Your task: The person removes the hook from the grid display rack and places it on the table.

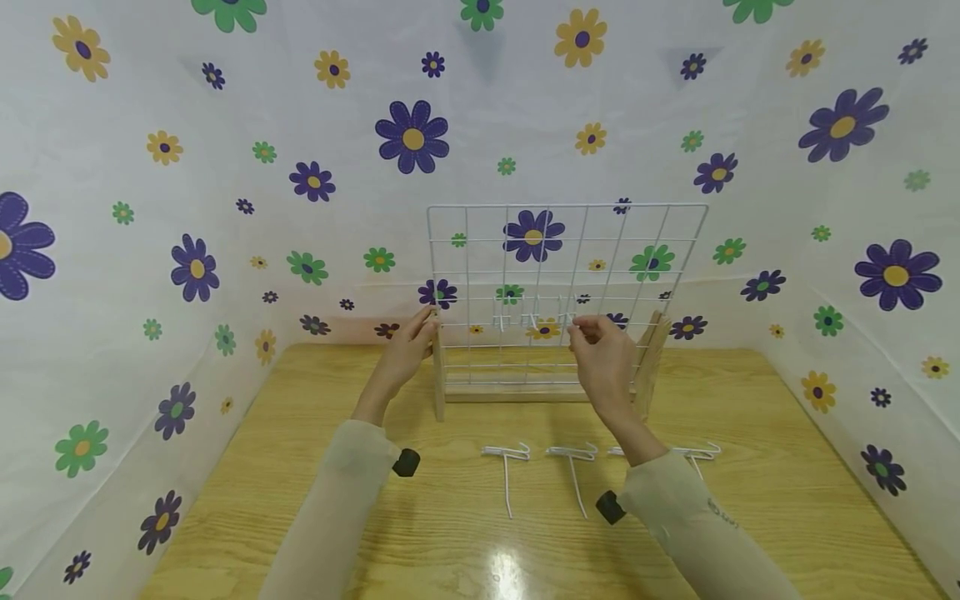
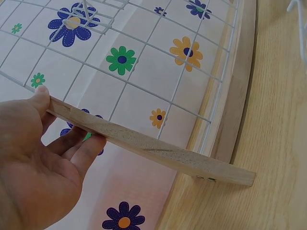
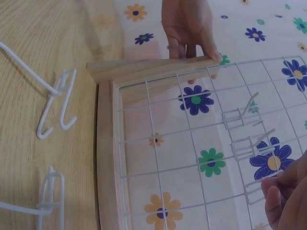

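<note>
The left hand (image 1: 406, 348) grips the wooden upright (image 2: 158, 149), presumably bracing the wire grid (image 1: 567, 205) against pressure from the right hand (image 1: 604, 360), which pinches a white hook (image 1: 568, 317) there.

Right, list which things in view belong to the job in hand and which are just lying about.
Part of the job, it seems:
wire rack
wooden stand
hooks on the rack
loose white hooks

Just surroundings:
table
flowered sheet
</note>
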`<state>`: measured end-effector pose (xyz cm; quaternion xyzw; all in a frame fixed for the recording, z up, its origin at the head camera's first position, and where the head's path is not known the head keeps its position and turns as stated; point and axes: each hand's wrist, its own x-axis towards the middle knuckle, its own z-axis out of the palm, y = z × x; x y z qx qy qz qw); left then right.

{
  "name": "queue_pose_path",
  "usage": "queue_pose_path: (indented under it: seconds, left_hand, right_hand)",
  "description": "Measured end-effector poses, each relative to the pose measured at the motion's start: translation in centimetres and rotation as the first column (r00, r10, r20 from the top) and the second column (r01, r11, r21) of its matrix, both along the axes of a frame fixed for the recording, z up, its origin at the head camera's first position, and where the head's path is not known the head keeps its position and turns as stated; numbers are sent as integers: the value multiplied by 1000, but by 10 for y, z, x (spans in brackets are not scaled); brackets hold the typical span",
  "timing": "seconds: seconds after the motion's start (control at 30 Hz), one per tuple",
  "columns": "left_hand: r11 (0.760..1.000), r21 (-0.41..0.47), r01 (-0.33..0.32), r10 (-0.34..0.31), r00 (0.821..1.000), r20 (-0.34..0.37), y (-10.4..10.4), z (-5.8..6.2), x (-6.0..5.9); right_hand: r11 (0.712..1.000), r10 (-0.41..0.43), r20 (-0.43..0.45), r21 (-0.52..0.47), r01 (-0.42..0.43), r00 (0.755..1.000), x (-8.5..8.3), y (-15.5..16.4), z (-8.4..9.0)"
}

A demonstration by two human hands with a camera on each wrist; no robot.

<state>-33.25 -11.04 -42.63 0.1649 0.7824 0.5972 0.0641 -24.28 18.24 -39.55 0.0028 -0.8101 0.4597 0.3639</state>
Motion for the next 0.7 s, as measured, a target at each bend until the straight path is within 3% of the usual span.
queue_pose_path:
  seconds: [0.23, 0.7]
  left_hand:
    - [1000, 1, 7, -7, 1000, -4, 0, -2, -2]
    - [1000, -16, -6, 6, 1000, -5, 0, 1, 1]
  right_hand:
    - [999, -27, -54, 15, 28, 998, -2, 1, 4]
    - [997, 28, -103, -70, -35, 994, -5, 7, 14]
